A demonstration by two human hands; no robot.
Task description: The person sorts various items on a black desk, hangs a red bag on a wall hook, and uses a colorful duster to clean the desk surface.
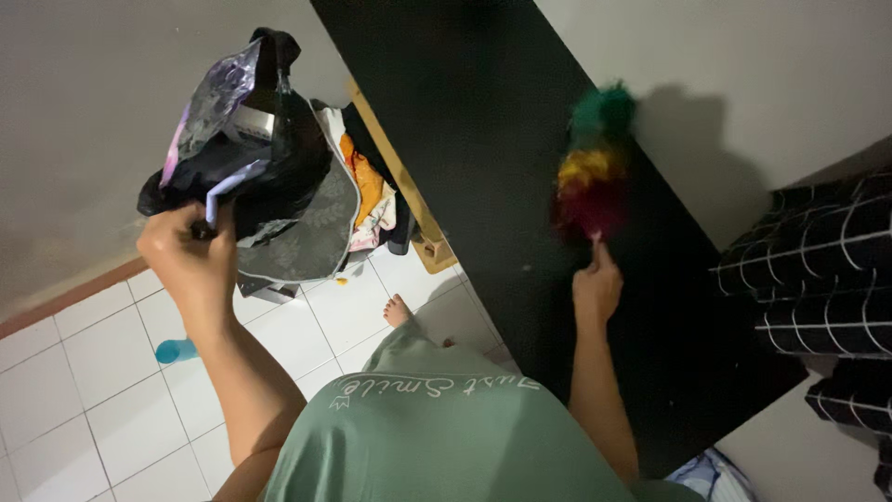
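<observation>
Green shirt (437, 428) nearest camera, bare foot (398, 310) on white tiled floor (111, 409) below. Left hand (190, 256) raised, fingers closed on neck of black plastic bag (255, 158) — thin, crinkly, slippery film; judged light, best gathered at bunched top. Right hand (596, 284) over black worktop (483, 139), fingers wrapped round handle of feather duster (593, 172) — soft, very light plumes, stiff handle. Clothes pile (367, 191) beside bag; checked fabric (818, 270) at right.
</observation>
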